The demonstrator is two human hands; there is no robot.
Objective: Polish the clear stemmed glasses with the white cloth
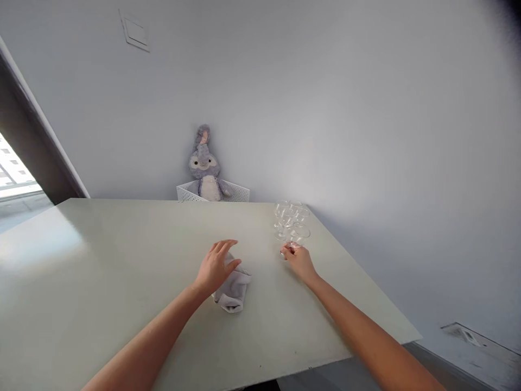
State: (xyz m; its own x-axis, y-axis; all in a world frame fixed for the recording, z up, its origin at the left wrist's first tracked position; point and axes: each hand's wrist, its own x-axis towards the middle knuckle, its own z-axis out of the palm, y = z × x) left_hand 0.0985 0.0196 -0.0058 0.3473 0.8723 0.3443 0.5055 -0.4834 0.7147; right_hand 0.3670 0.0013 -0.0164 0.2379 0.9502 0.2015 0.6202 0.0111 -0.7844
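My right hand (300, 260) has its fingers closed on the lower part of a clear stemmed glass (301, 232), the nearest of a small group. Behind it stand several more stemmed glasses (285, 213), close together near the table's far right corner. A crumpled light grey cloth (233, 290) lies on the table beneath my left hand (214, 267). That hand is open, thumb and fingers apart, and hides the cloth's upper left part. Whether its fingers touch the cloth I cannot tell.
The pale table (134, 271) reaches to the wall, its right edge running close beside the glasses. At the far edge a grey-and-white plush toy (209, 187) sits in a white perforated basket (240, 194). A window (14, 165) is at the left.
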